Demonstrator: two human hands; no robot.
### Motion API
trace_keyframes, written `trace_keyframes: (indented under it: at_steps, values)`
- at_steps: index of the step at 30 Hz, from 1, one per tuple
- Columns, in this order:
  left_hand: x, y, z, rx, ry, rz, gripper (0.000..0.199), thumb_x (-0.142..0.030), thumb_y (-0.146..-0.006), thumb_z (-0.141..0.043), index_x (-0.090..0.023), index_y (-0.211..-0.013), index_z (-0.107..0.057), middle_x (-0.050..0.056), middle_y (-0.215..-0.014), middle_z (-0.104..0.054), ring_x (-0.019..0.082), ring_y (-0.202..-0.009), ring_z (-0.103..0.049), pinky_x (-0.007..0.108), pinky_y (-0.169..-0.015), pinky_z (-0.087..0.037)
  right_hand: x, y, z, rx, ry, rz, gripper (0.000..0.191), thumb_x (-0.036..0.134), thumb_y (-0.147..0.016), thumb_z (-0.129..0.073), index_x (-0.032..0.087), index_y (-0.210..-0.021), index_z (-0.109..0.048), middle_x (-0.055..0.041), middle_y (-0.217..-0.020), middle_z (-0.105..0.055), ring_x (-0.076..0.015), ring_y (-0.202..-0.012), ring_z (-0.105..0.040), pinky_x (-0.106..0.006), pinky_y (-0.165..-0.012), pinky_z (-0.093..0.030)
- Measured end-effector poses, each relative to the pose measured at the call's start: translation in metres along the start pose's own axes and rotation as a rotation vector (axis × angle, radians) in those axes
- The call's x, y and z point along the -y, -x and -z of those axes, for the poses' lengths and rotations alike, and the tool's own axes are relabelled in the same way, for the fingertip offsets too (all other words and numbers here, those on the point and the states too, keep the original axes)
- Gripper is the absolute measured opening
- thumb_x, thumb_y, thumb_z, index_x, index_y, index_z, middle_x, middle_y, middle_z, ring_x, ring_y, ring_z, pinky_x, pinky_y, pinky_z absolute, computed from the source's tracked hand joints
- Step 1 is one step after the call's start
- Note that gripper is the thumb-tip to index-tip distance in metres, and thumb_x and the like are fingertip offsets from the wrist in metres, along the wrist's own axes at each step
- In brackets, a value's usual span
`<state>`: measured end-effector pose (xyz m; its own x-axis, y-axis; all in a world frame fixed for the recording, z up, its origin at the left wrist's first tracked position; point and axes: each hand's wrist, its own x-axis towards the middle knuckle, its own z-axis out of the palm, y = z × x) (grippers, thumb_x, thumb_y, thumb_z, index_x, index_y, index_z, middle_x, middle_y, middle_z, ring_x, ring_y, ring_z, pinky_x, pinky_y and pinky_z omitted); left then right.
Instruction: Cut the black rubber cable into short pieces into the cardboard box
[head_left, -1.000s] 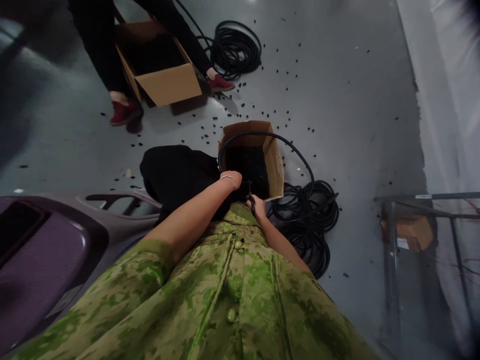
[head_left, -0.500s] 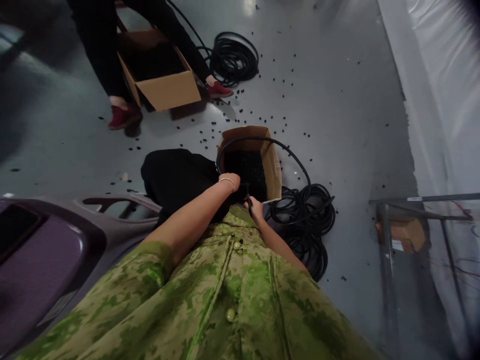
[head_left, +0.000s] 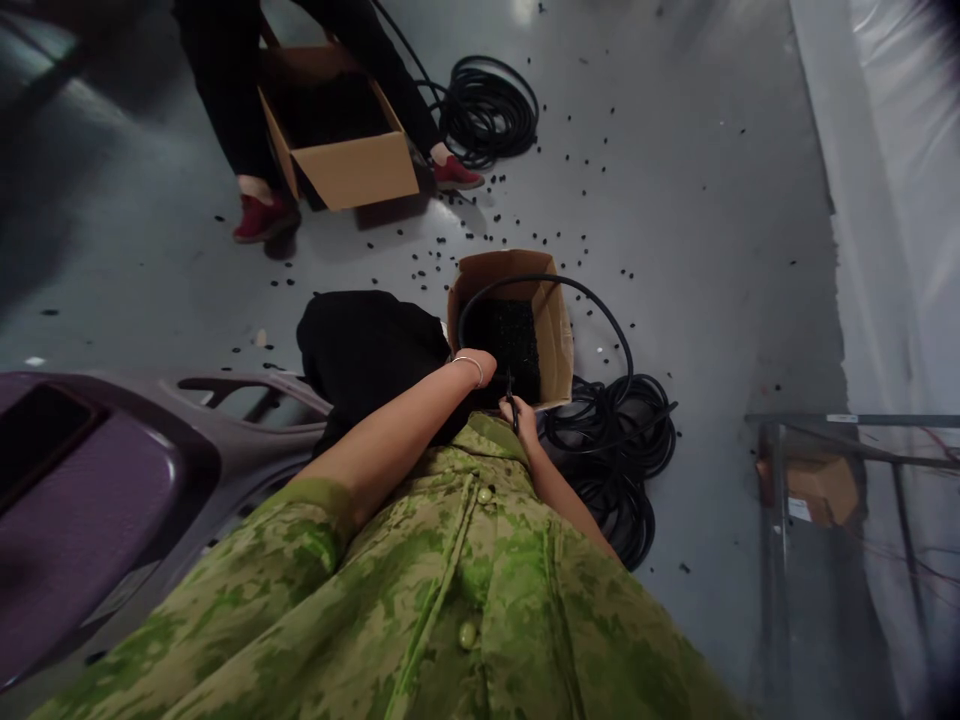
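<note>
My left hand, with a bracelet at the wrist, is closed around the black hose at the near left edge of a cardboard box. The hose arches over the box and runs down to coils at its right. My right hand is closed on the handles of dark scissors, whose blades point away from me over the near rim. Many small black pieces lie inside the box. The hose end between my hands is too dark to make out.
Black hose coils lie right of the box. Ahead, a person in red shoes straddles another box, beside more coiled hose. A purple chair with a phone is at left, a metal frame at right.
The whole view has shifted, so the box, hands and surroundings appear slightly further right. Both hands keep their hold, with little change beside the box.
</note>
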<state>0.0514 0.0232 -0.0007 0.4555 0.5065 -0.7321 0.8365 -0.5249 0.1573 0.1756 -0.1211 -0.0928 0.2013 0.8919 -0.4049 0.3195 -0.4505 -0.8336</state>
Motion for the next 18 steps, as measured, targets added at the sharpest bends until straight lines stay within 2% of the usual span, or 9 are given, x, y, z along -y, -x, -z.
trace_keyframes:
  at_steps: [5,9,14,18]
  values:
    - [0.0,-0.005,-0.006,0.006,0.025,-0.023,0.04,-0.032,-0.077,-0.076,-0.022,-0.116,-0.079,0.017,-0.112,-0.077,0.03,-0.112,-0.07,0.037,-0.097,-0.055,-0.001,0.001,-0.004,-0.056,0.06,0.021,0.033,0.048,-0.081,-0.056,0.019,-0.078,-0.071,-0.0028,-0.073,-0.068,-0.0219,-0.076,-0.063,-0.029,-0.072,-0.05]
    - [-0.002,-0.005,-0.007,0.052,-0.007,-0.031,0.038,-0.027,-0.078,-0.074,-0.02,-0.115,-0.079,0.018,-0.113,-0.077,0.031,-0.113,-0.07,0.039,-0.099,-0.055,0.002,0.003,-0.003,-0.056,0.004,0.025,0.033,0.049,-0.081,-0.057,0.018,-0.079,-0.071,-0.0029,-0.073,-0.068,-0.0211,-0.075,-0.061,-0.029,-0.07,-0.049]
    - [-0.001,0.002,0.003,-0.062,-0.019,0.05,0.035,-0.025,-0.088,-0.062,-0.02,-0.12,-0.077,0.018,-0.124,-0.073,0.031,-0.119,-0.067,0.038,-0.099,-0.055,0.007,0.013,0.005,0.004,-0.236,-0.015,0.038,0.051,-0.081,-0.062,0.017,-0.092,-0.072,-0.0004,-0.064,-0.064,-0.0174,-0.063,-0.056,-0.027,-0.062,-0.046]
    - [-0.002,0.012,0.011,-0.145,0.003,0.09,0.036,-0.029,-0.096,-0.053,-0.018,-0.121,-0.076,0.017,-0.125,-0.073,0.03,-0.121,-0.066,0.036,-0.099,-0.055,0.009,0.021,0.013,0.034,-0.356,-0.042,0.038,0.052,-0.078,-0.067,0.019,-0.096,-0.072,-0.0001,-0.066,-0.067,-0.0167,-0.062,-0.058,-0.027,-0.063,-0.045]
